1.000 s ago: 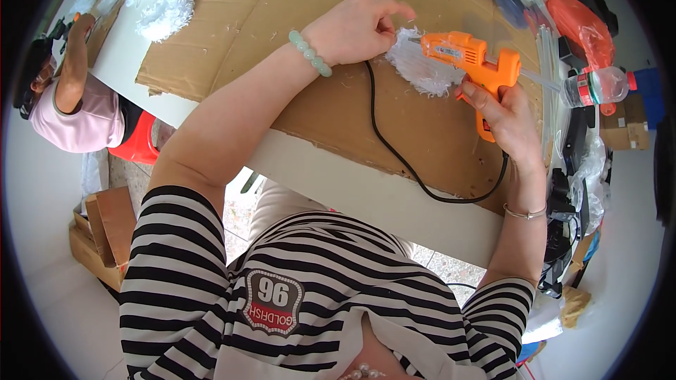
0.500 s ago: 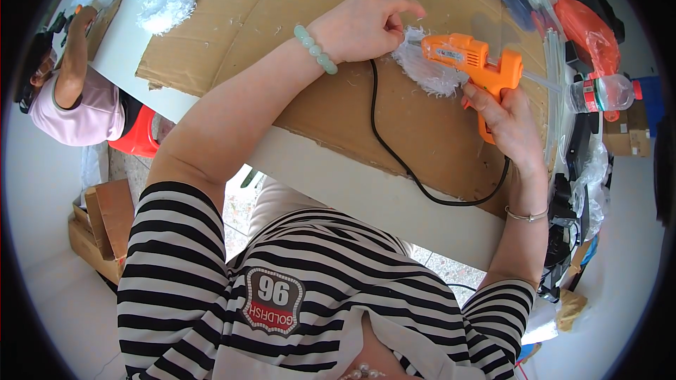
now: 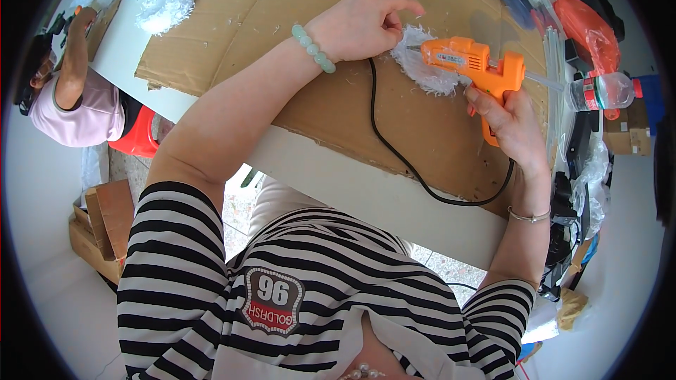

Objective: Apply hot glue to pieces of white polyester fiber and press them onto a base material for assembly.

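Observation:
An orange hot glue gun (image 3: 470,60) is gripped in my right hand (image 3: 512,121), its nozzle pointing left toward my other hand. A clear glue stick (image 3: 543,80) sticks out of its back end. Behind and under the nozzle lies a small fluffy white piece (image 3: 431,74) on the cardboard. My left hand (image 3: 362,26) pinches the left end of this piece between thumb and fingers, while its index finger reaches out to the right. The nozzle tip is close to the pinched end; whether it touches cannot be told. A black cord (image 3: 384,142) runs from the gun's handle across the cardboard.
A brown cardboard sheet (image 3: 296,98) covers much of the white table (image 3: 338,186). More fluffy white material (image 3: 165,0) lies at the far left. Along the right stand clear glue sticks (image 3: 555,123), a plastic bottle (image 3: 602,91) and a red bag (image 3: 588,32). Another person (image 3: 77,105) sits at left.
My right hand and the glue gun have shifted slightly to the right and down, bringing the nozzle a little away from my left fingers. My left hand has barely moved.

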`<state>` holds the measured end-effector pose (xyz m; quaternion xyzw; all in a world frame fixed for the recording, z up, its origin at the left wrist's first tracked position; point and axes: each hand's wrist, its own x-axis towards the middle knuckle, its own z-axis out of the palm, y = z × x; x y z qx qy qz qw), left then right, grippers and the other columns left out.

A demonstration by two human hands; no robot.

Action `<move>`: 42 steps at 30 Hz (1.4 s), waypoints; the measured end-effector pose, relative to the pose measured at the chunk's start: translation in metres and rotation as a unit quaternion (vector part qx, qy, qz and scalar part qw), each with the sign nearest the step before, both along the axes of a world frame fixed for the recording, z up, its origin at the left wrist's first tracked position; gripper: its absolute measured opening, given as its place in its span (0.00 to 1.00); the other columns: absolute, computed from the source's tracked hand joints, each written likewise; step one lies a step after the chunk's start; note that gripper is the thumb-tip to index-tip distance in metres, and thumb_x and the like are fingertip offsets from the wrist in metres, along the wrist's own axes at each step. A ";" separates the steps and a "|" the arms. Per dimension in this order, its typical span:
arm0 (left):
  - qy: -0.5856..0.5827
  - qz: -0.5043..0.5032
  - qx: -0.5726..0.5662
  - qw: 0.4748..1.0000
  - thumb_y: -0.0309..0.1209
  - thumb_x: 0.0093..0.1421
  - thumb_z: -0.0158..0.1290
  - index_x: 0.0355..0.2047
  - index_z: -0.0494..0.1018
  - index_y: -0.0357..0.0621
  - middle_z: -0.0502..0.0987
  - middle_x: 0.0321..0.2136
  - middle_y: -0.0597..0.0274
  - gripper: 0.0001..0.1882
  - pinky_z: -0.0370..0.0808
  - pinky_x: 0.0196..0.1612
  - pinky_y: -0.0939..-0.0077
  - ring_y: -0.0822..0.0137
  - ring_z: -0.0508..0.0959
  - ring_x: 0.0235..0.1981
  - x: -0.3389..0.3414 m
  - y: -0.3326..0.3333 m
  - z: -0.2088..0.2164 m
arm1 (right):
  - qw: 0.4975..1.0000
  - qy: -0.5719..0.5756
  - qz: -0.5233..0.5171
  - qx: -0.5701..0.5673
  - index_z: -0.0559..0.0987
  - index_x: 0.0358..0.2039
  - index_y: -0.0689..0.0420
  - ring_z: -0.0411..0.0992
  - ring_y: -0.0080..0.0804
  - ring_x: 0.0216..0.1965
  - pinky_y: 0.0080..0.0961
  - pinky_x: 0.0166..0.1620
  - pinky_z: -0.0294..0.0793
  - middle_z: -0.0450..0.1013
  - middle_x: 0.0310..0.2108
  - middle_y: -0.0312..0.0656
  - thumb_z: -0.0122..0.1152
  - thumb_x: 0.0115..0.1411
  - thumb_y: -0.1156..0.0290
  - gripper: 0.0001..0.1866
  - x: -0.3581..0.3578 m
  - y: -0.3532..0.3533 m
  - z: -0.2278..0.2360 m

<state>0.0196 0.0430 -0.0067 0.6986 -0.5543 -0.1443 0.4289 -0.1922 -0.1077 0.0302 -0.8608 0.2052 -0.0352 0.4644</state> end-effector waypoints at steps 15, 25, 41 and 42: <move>0.033 -0.003 0.007 0.999 0.24 0.48 0.48 0.45 0.72 0.44 0.77 0.23 0.59 0.21 0.74 0.33 0.74 0.65 0.76 0.25 0.001 0.001 -0.002 | 1.000 -0.014 0.013 -0.002 0.74 0.34 0.57 0.62 0.14 0.21 0.14 0.22 0.57 0.69 0.21 0.29 0.58 0.56 0.66 0.09 -0.007 -0.004 0.004; 0.018 -0.012 0.010 1.000 0.20 0.53 0.47 0.50 0.69 0.42 0.75 0.23 0.65 0.21 0.71 0.30 0.81 0.76 0.72 0.23 0.002 0.003 0.001 | 0.999 0.046 0.009 0.027 0.74 0.34 0.59 0.63 0.15 0.22 0.14 0.22 0.58 0.70 0.22 0.31 0.57 0.54 0.67 0.10 -0.014 -0.010 0.028; -0.246 0.046 -0.049 0.967 0.30 0.47 0.57 0.25 0.78 0.48 0.74 0.19 0.62 0.04 0.69 0.41 0.67 0.59 0.73 0.31 0.003 0.000 -0.002 | 0.933 -0.247 -0.025 0.260 0.74 0.36 0.59 0.71 0.33 0.40 0.29 0.49 0.65 0.75 0.31 0.46 0.54 0.56 0.64 0.12 -0.004 -0.033 -0.014; -0.248 0.043 -0.049 0.967 0.30 0.47 0.57 0.25 0.78 0.48 0.74 0.19 0.62 0.04 0.69 0.41 0.67 0.59 0.73 0.31 0.002 -0.001 -0.002 | 0.927 -0.255 -0.037 0.273 0.73 0.36 0.58 0.71 0.32 0.39 0.28 0.48 0.66 0.75 0.31 0.45 0.54 0.56 0.63 0.12 -0.003 -0.033 -0.016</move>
